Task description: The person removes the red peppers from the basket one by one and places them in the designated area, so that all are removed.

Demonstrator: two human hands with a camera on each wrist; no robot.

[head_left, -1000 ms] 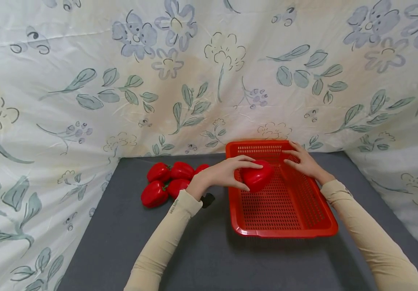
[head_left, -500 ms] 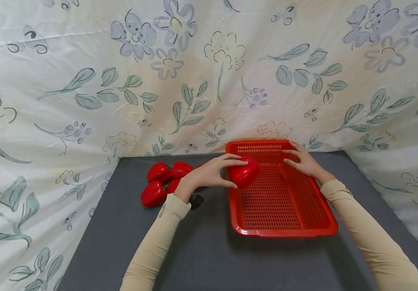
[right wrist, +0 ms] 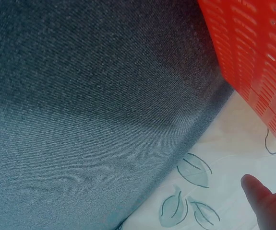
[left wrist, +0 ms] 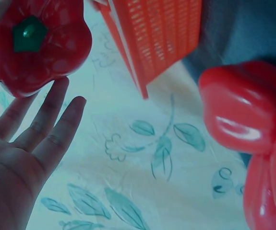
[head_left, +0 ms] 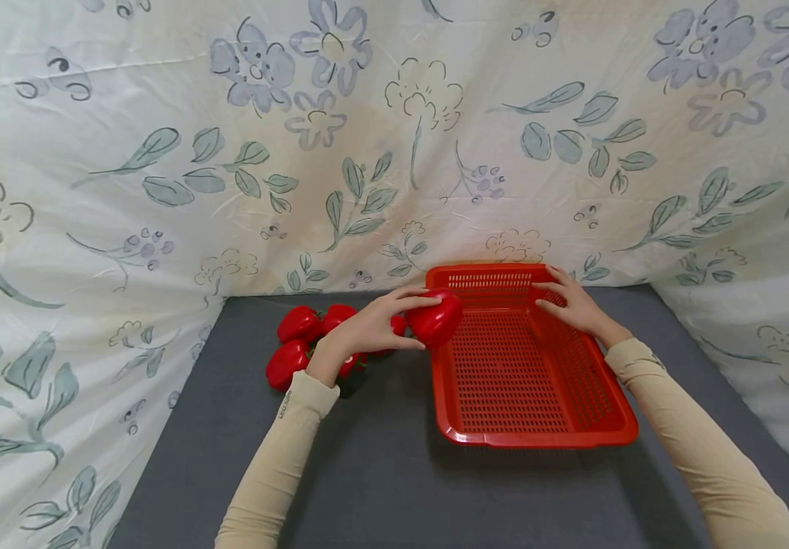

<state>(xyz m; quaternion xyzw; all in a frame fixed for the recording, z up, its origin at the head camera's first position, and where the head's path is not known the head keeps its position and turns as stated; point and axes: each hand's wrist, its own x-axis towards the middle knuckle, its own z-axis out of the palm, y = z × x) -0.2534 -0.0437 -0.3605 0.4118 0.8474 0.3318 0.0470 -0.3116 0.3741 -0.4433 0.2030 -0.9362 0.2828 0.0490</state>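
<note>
My left hand point(head_left: 364, 326) holds a glossy red bell pepper point(head_left: 437, 317) between thumb and fingers, over the left rim of a red perforated plastic basket point(head_left: 452, 440). In the left wrist view the pepper's green stem end point(left wrist: 30, 33) faces the camera, and the fingers point(left wrist: 56, 108) lie along its side. Across the basket, my right hand point(head_left: 578, 303) grips the right rim near the far corner, some fingers inside and others outside. The inside of the basket shows bare mesh. Several more red bell peppers point(head_left: 298, 325) lie grouped on the table to the left, partly hidden behind my left hand.
The basket stands on a dark grey table point(head_left: 380, 488), close to the back edge. A pale floral cloth point(head_left: 367, 152) hangs behind the table and along both sides. My left forearm point(head_left: 277, 465) crosses the table in front of the peppers.
My left hand has moved left with the bell pepper, from above the basket's inside to its left rim. The right hand and basket have stayed put.
</note>
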